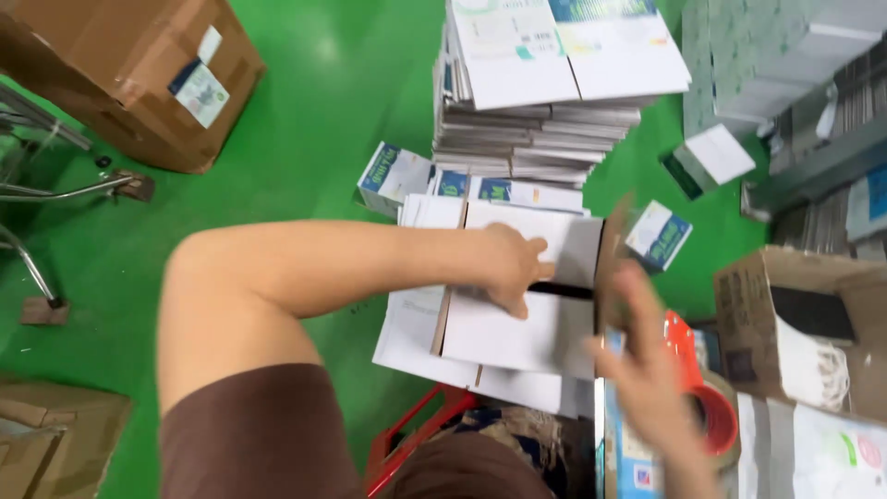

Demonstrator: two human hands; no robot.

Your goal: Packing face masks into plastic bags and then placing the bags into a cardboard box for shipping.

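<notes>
Pressing the flat white carton (517, 323) was the left hand (513, 268), fingers spread, right hand (647, 370) blurred at its right edge, grip untellable, green floor (305, 120) open leftward.

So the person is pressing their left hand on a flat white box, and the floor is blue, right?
Not quite: the floor is green, not blue. The head view shows it all around the stack of flat cartons. The rest holds: the left hand presses on the flat white box.
</notes>
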